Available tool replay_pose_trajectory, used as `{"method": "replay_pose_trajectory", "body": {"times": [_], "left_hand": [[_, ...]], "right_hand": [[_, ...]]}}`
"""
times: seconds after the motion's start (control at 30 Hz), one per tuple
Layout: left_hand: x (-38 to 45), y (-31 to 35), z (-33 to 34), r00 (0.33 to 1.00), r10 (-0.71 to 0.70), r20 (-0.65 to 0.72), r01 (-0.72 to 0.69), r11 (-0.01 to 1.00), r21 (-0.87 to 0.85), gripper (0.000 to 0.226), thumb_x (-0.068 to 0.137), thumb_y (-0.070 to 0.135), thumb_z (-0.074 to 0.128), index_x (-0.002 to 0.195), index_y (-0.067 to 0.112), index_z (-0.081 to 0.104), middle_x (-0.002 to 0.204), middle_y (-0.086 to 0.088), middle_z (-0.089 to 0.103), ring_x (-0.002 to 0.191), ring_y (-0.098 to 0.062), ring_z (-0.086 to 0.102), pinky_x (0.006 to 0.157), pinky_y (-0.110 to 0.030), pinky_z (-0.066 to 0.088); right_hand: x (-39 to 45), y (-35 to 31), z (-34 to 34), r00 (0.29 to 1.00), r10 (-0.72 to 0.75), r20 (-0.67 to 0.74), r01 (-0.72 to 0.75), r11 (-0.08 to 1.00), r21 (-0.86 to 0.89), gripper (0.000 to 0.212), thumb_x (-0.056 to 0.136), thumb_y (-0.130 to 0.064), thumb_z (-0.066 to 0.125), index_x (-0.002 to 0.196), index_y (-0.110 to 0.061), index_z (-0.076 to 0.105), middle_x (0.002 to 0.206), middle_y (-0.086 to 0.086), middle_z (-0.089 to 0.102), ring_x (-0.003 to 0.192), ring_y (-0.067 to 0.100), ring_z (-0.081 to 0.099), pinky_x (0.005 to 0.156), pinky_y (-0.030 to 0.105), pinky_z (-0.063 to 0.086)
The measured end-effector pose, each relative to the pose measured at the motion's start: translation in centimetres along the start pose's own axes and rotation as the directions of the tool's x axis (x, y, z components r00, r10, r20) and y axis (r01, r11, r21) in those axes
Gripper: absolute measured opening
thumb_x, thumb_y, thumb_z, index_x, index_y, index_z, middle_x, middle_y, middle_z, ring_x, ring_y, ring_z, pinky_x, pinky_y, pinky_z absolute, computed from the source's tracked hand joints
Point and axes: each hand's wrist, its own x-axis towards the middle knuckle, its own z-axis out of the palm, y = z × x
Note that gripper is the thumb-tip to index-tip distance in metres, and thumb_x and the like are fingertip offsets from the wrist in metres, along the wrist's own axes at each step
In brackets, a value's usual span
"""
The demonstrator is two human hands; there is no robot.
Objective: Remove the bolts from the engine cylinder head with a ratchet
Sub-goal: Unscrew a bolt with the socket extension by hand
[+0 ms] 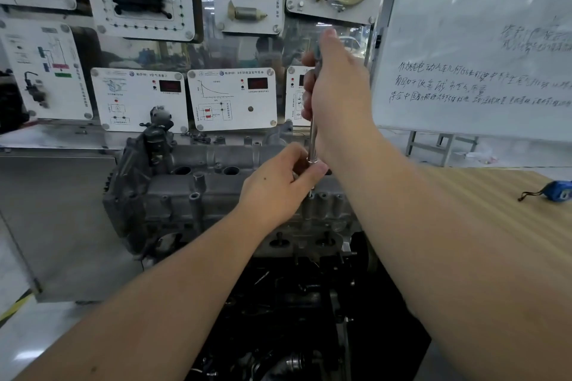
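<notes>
The grey engine cylinder head (pixel 198 189) sits at centre-left on its stand, in front of a wall of training panels. My left hand (pixel 278 185) rests on top of it, fingers (pixel 315 172) pinched around the lower end of the ratchet (pixel 312 139), just above a bolt hole. The shiny shaft rises almost upright. My right hand (pixel 337 93) is wrapped tight around its handle, higher up. To loosen well, I judge I should keep the shaft square over the bolt and steady the base while turning. A blue tape measure (pixel 557 190) lies far right on the wooden worktop (pixel 495 210).
</notes>
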Motion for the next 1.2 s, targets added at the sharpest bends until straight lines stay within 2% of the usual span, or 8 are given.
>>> {"method": "replay_pose_trajectory", "body": {"times": [0.17, 0.3, 0.43, 0.57, 0.67, 0.8, 0.97, 1.2], "left_hand": [[-0.2, -0.3, -0.5, 0.995, 0.024, 0.096, -0.022, 1.000, -0.020, 0.028, 0.096, 0.063, 0.033, 0.109, 0.048, 0.053, 0.092, 0.028, 0.068, 0.084, 0.000, 0.064, 0.090, -0.043, 0.053], [-0.2, -0.4, -0.5, 0.996, 0.024, 0.090, -0.015, 0.995, -0.097, 0.020, 0.099, 0.057, 0.042, 0.099, 0.041, 0.054, 0.090, 0.022, 0.071, 0.081, -0.011, 0.067, 0.086, -0.048, 0.055], [0.0, -0.1, -0.1, 0.999, -0.003, 0.032, 0.004, 0.999, -0.048, 0.032, 0.091, 0.066, 0.044, 0.099, 0.036, 0.052, 0.086, 0.011, 0.070, 0.078, -0.015, 0.067, 0.079, -0.050, 0.057], [0.0, -0.3, -0.6, 0.993, 0.008, 0.118, 0.002, 0.997, -0.084, 0.037, 0.079, 0.070, 0.058, 0.100, 0.039, 0.056, 0.093, 0.016, 0.069, 0.082, -0.008, 0.066, 0.083, -0.046, 0.057], [0.1, -0.8, -1.1, 0.982, 0.022, 0.185, -0.009, 0.997, -0.071, 0.037, 0.077, 0.045, 0.077, 0.107, 0.038, 0.058, 0.095, 0.020, 0.069, 0.076, 0.000, 0.063, 0.082, -0.039, 0.057], [0.3, -1.0, -1.1, 0.979, 0.035, 0.200, -0.032, 0.999, -0.021, 0.040, 0.079, 0.022, 0.077, 0.112, 0.037, 0.059, 0.095, 0.018, 0.069, 0.069, 0.002, 0.059, 0.075, -0.032, 0.055], [0.2, -1.1, -1.0, 0.978, 0.036, 0.207, -0.012, 0.993, -0.114, 0.035, 0.086, 0.021, 0.075, 0.117, 0.029, 0.061, 0.098, 0.011, 0.072, 0.085, -0.006, 0.069, 0.086, -0.036, 0.057], [0.4, -1.6, -0.9, 0.987, 0.056, 0.153, -0.041, 0.994, -0.098, 0.032, 0.086, 0.036, 0.076, 0.102, 0.050, 0.054, 0.097, 0.022, 0.071, 0.091, 0.006, 0.066, 0.089, -0.024, 0.054]], "right_hand": [[1.1, -1.1, -0.8, 0.977, 0.169, 0.134, -0.187, 0.972, 0.142, 0.044, 0.096, -0.039, 0.040, 0.055, -0.023, 0.046, 0.046, -0.006, 0.033, 0.040, 0.014, 0.022, 0.048, 0.028, 0.024], [0.9, -0.1, -1.4, 0.940, 0.094, 0.327, -0.149, 0.978, 0.147, 0.057, 0.097, -0.060, 0.044, 0.053, -0.024, 0.045, 0.048, -0.005, 0.028, 0.045, 0.016, 0.019, 0.047, 0.028, 0.022], [0.0, 2.2, -1.2, 0.974, 0.096, 0.203, -0.119, 0.987, 0.105, 0.060, 0.089, -0.073, 0.044, 0.053, -0.025, 0.050, 0.049, -0.003, 0.039, 0.043, 0.015, 0.028, 0.048, 0.030, 0.027], [0.0, 2.9, -1.4, 0.993, 0.057, 0.105, -0.070, 0.990, 0.124, 0.065, 0.081, -0.080, 0.040, 0.046, -0.025, 0.044, 0.046, -0.005, 0.035, 0.042, 0.015, 0.026, 0.045, 0.027, 0.024], [0.1, 3.0, -1.4, 0.991, 0.051, 0.122, -0.065, 0.992, 0.109, 0.066, 0.078, -0.082, 0.042, 0.045, -0.025, 0.043, 0.045, -0.007, 0.035, 0.040, 0.014, 0.027, 0.044, 0.027, 0.026], [-0.1, 3.0, -1.4, 0.984, 0.034, 0.173, -0.055, 0.991, 0.121, 0.061, 0.069, -0.084, 0.046, 0.049, -0.026, 0.043, 0.046, -0.006, 0.034, 0.040, 0.014, 0.026, 0.043, 0.026, 0.026], [-0.3, 2.9, -1.7, 0.985, 0.026, 0.168, -0.052, 0.987, 0.151, 0.061, 0.083, -0.077, 0.043, 0.049, -0.025, 0.043, 0.046, -0.005, 0.033, 0.039, 0.014, 0.024, 0.043, 0.025, 0.023], [0.5, 1.1, -2.6, 0.990, -0.011, 0.144, -0.022, 0.973, 0.230, 0.061, 0.086, -0.075, 0.041, 0.051, -0.025, 0.043, 0.047, -0.004, 0.030, 0.044, 0.017, 0.020, 0.043, 0.026, 0.021]]}}
